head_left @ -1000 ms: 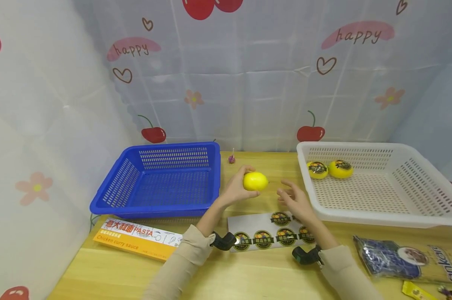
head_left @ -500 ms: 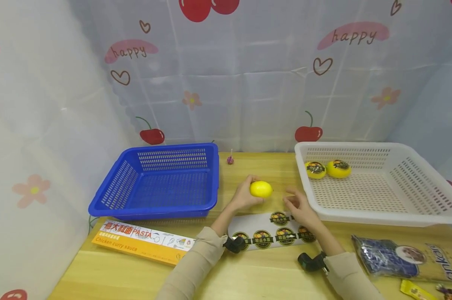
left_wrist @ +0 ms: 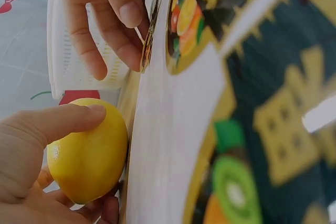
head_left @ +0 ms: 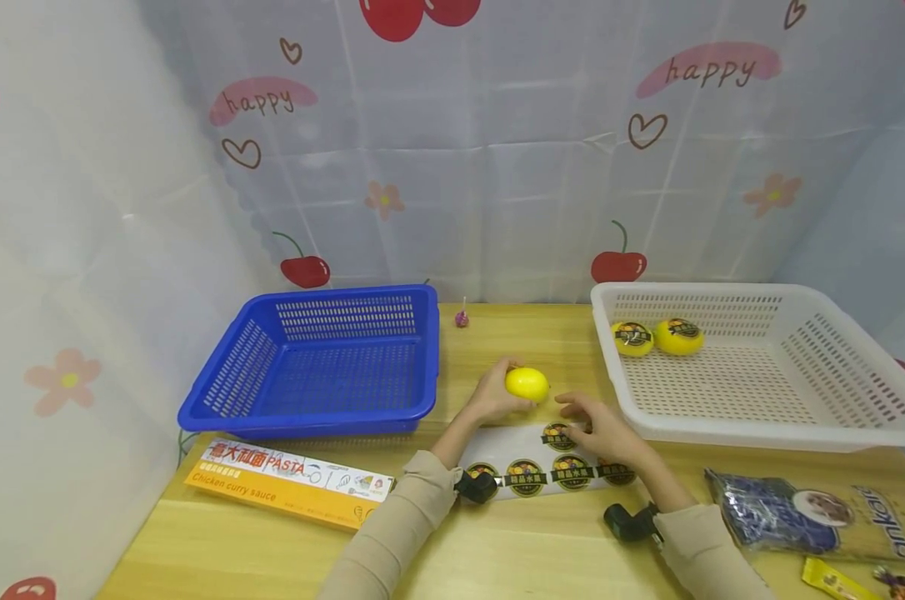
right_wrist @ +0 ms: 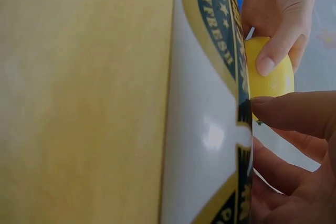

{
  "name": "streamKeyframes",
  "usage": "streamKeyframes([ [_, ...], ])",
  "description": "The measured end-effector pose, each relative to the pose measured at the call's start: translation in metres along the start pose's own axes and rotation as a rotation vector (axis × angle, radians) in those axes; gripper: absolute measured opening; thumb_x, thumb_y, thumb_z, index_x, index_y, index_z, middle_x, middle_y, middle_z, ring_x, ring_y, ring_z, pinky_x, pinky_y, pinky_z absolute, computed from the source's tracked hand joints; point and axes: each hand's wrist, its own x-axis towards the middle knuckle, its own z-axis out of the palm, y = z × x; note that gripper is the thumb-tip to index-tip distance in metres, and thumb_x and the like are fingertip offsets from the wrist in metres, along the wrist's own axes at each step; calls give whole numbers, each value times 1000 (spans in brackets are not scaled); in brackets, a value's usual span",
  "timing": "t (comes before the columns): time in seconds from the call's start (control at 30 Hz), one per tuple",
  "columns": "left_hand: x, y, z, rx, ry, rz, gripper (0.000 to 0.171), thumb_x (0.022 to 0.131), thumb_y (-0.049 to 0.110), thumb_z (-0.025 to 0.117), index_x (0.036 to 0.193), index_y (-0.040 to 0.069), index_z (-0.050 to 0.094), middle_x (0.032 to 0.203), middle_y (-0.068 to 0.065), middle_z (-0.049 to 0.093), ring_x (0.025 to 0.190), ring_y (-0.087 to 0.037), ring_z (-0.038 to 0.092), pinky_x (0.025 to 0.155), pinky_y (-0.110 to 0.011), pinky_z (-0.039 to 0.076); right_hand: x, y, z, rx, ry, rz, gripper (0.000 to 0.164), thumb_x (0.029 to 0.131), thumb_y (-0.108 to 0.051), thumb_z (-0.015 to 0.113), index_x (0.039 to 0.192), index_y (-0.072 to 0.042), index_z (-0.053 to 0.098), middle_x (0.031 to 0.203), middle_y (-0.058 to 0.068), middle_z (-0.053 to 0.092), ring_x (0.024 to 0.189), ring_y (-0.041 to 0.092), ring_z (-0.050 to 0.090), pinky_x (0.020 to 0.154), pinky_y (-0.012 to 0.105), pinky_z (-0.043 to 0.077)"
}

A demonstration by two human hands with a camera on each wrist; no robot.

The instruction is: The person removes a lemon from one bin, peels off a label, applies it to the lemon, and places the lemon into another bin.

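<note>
A plain yellow lemon (head_left: 527, 385) is in my left hand (head_left: 495, 395), held just above the table beside the far edge of a white sticker sheet (head_left: 503, 446). Seen from the left wrist, the thumb (left_wrist: 79, 120) lies across the lemon and the other fingers pass beneath it. My right hand (head_left: 608, 430) is over the sheet's upper right part, its fingertips at a round black-and-gold fruit sticker (head_left: 554, 436). In the right wrist view its thumb (right_wrist: 294, 113) reaches the sheet's surface. Several more stickers (head_left: 526, 477) line the near side; the right hand and forearm hide part of the sheet.
A blue basket (head_left: 310, 423) stands at left, a white basket (head_left: 752, 435) with two stickered lemons (head_left: 679, 337) at right. Around them lie a pasta box (head_left: 287, 483), a pasta bag (head_left: 820, 517), a yellow wrapper (head_left: 835, 579) and a lollipop (head_left: 462, 318).
My left hand has brought the lemon slightly right and nearer to me. The right hand has lowered from beside the white basket onto the sheet's upper sticker.
</note>
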Motion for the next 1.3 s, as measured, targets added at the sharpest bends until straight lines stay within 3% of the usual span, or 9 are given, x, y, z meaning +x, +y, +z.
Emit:
streamKeyframes([
  [0.17, 1, 0, -1, 13, -19, -14, 71, 68, 11, 80, 131, 2, 48, 127, -15, 55, 108, -29, 54, 90, -40, 45, -2, -3, -2, -36, -34, 13, 50, 80, 3, 67, 125, 13, 46, 111, 30, 59, 101, 44, 58, 82, 49, 50],
  [0.3, 2, -1, -2, 14, -40, -25, 76, 69, 16, 82, 135, 5, 46, 131, -14, 53, 113, -30, 53, 93, -40, 44, -3, -4, -2, -46, -63, 58, 55, 77, 2, 70, 125, 12, 47, 114, 29, 58, 105, 44, 56, 86, 52, 48],
  [0.5, -2, 1, -7, 24, -60, -19, 80, 68, 17, 83, 137, 4, 45, 131, -16, 53, 116, -31, 52, 97, -41, 42, 0, -5, 1, -135, -52, 96, 51, 73, 4, 74, 120, 8, 54, 105, 19, 63, 100, 36, 59, 85, 49, 49],
  [0.67, -3, -1, -6, 69, -41, 13, 71, 67, 15, 83, 129, 2, 51, 127, -14, 56, 112, -29, 54, 95, -39, 43, 4, -7, 4, -225, -34, 88, 49, 68, 2, 77, 113, 5, 59, 94, 9, 64, 91, 29, 61, 85, 48, 49],
  [0.83, 0, -2, -4, 90, 2, 27, 67, 69, 14, 82, 128, 3, 53, 125, -14, 58, 111, -30, 55, 94, -39, 43, 8, -11, 7, -217, -60, 72, 49, 69, 1, 77, 114, 5, 59, 99, 13, 66, 93, 31, 62, 85, 47, 50],
  [1.07, -2, -3, -5, 72, -1, -4, 86, 67, 14, 84, 140, 3, 41, 132, -20, 51, 120, -34, 49, 101, -46, 39, 6, -12, 7, -161, -41, 95, 50, 72, 1, 76, 117, 7, 56, 101, 17, 65, 95, 34, 62, 83, 45, 51],
  [1.3, -10, -5, -7, 120, -9, 29, 82, 68, 14, 84, 139, 5, 43, 134, -16, 51, 122, -32, 47, 104, -45, 36, 2, -13, 3, -244, -24, 100, 41, 71, -2, 78, 107, 9, 60, 95, 17, 66, 86, 30, 64, 72, 37, 54],
])
